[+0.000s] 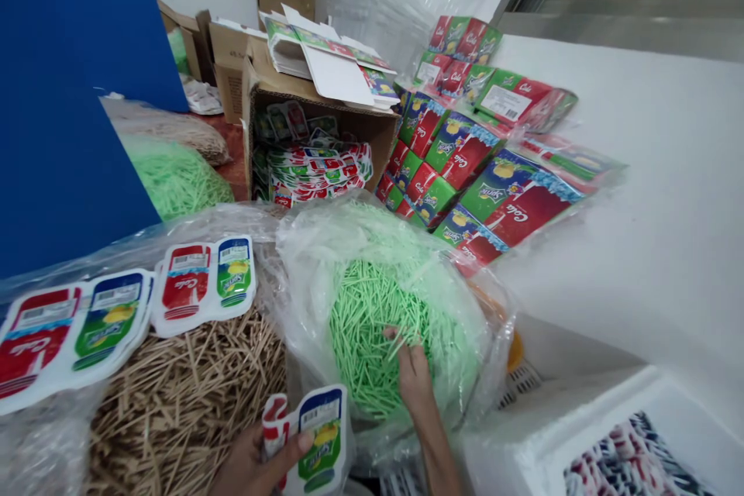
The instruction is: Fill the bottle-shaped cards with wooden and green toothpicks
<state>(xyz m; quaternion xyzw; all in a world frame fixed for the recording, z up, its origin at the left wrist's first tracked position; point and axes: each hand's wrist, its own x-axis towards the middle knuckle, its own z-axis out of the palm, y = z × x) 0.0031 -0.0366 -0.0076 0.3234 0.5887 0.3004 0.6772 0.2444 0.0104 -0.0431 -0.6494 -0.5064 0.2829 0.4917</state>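
My left hand (pixel 261 461) grips a twin sachet (pixel 321 438) with cola and lemon-drink bottle prints, thumb across its front. Its red half is curled toward the palm. To the right, my right hand (pixel 414 372) reaches into a clear plastic bag (pixel 308 248) of thin green sticks (pixel 363 333). Its fingers are closed, with a few sticks at the fingertips. Beside my left hand lies a bag of thin brown sticks (pixel 191 395). Across its back edge rest two more flat sachets, the nearer pair (pixel 110 325) and the farther pair (pixel 203 283).
Behind the bags, a cardboard box (pixel 377 128) lies on its side, full of printed sachets (pixel 317 167). Wrapped display cartons (pixel 511 194) are stacked against the wall. A blue panel (pixel 70 93) stands left; a white foam box (pixel 645 387) holds small packs at lower right.
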